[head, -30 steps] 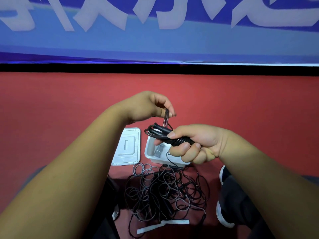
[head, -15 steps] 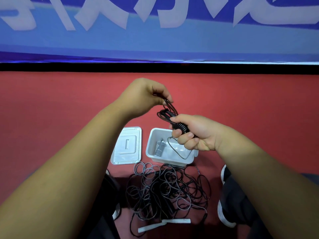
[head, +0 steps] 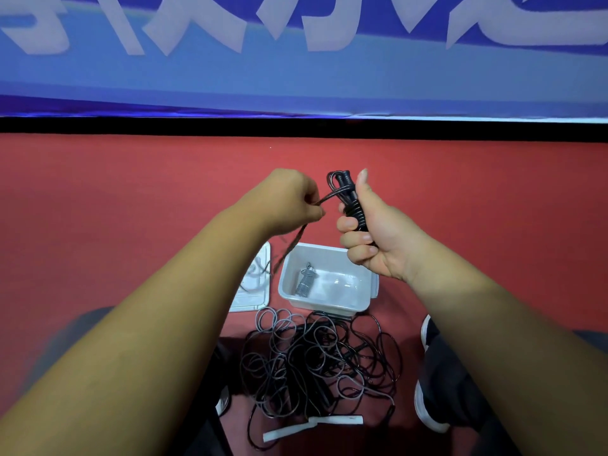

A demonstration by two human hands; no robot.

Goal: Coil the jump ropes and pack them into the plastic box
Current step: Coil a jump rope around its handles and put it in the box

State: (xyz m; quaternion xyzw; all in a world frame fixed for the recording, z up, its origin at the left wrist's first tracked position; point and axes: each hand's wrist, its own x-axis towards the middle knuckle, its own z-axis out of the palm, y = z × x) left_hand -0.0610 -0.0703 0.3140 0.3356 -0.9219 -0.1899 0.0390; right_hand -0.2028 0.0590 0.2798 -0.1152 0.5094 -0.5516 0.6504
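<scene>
i see right hand (head: 378, 238) gripping black jump rope handles (head: 353, 205) upright | left hand (head: 289, 200) pinching its cord (head: 324, 199) | plastic box (head: 329, 284) below

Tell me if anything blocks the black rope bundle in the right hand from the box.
Nothing visible: the box is open, lid beside it, one small grey coil inside. The left hand pinches a loose end of the bundle.
</scene>
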